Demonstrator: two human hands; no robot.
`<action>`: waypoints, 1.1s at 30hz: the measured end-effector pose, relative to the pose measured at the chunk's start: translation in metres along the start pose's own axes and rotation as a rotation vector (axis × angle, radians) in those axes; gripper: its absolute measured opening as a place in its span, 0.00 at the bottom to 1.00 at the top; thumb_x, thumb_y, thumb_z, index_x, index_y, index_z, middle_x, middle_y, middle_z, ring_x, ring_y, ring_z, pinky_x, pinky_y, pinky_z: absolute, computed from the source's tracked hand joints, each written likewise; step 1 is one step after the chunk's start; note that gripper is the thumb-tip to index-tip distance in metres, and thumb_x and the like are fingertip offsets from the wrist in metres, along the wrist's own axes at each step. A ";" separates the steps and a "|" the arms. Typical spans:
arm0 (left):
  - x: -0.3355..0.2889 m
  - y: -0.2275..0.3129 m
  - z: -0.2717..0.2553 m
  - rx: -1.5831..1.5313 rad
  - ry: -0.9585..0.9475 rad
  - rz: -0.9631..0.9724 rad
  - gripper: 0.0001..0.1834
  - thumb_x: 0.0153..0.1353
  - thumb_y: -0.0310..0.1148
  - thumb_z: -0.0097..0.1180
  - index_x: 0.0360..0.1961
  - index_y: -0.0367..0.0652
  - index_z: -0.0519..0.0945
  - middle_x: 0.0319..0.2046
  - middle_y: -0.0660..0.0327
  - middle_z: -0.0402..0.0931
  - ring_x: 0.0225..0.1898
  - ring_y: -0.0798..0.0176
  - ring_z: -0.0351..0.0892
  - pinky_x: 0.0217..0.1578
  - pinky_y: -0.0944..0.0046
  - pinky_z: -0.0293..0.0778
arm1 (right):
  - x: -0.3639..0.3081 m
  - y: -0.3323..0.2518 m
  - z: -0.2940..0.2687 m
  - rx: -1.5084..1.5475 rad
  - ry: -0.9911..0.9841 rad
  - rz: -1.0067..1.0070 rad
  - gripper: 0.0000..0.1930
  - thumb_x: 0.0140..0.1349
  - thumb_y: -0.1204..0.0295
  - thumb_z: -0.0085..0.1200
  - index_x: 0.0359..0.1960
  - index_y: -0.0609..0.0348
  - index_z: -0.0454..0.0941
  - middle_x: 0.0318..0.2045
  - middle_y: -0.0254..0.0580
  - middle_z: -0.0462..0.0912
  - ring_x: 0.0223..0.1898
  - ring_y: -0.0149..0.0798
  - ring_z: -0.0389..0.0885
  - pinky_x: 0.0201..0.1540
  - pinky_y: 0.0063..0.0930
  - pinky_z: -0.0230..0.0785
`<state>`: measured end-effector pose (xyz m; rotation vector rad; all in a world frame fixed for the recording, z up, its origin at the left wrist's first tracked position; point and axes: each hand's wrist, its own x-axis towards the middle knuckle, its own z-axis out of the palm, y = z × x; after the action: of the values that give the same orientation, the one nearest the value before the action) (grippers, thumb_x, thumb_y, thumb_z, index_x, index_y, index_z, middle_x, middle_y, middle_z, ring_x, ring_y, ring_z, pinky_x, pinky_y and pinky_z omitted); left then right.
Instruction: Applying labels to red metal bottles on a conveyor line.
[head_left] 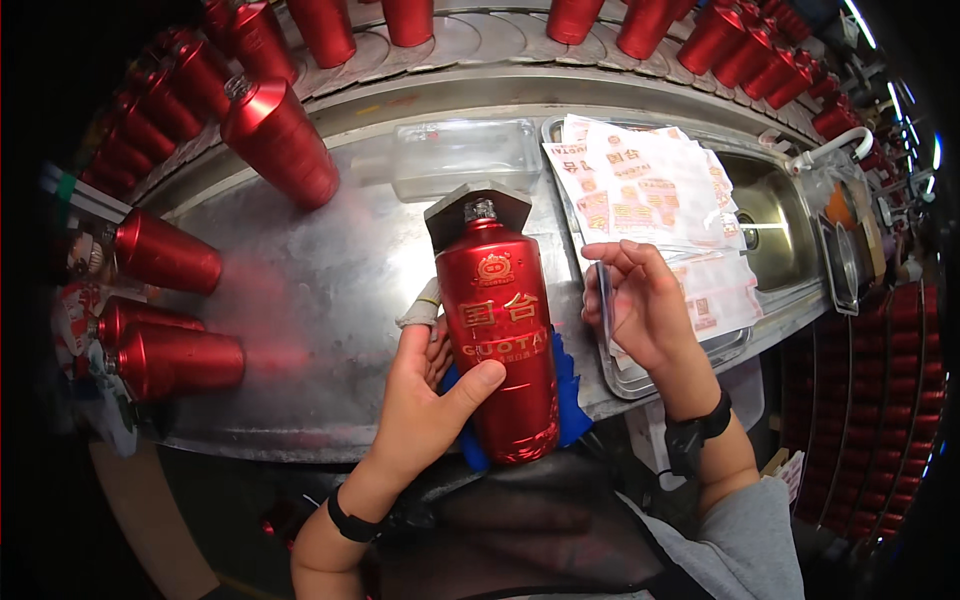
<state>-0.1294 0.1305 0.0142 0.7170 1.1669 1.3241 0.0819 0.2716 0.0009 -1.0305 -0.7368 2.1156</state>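
A glossy red bottle (500,390) with gold lettering and a gold emblem lies in front of me, its bare threaded neck pointing away. Its neck end rests against a dark angular block (512,208), and a blue cloth (570,390) shows under its base. My left hand (425,385) grips the bottle's left side, thumb across the front; a pale wrap covers a fingertip. To the bottle's right, clear of it, my right hand (640,310) is raised with curled fingers around a thin grey-blue flat piece (604,295), seen nearly edge-on.
Printed white sheets (650,190) lie on a metal tray (625,385) beside a sink (775,220). A clear plastic container (465,155) sits beyond the block. One red bottle (280,145) stands at left; several lie near the table's left edge. Others line the conveyor (480,40).
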 end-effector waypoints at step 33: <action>0.004 -0.002 0.005 0.029 0.017 0.005 0.43 0.59 0.31 0.65 0.69 0.33 0.53 0.61 0.48 0.67 0.63 0.58 0.68 0.65 0.59 0.61 | 0.019 -0.046 0.084 -1.251 -0.081 -1.136 0.09 0.51 0.81 0.63 0.35 0.62 0.78 0.28 0.45 0.79 0.29 0.42 0.80 0.32 0.30 0.71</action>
<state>-0.1247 0.1349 0.0133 0.7314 1.2000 1.3225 0.0180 0.2984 0.0697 -0.6946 -2.1395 0.5771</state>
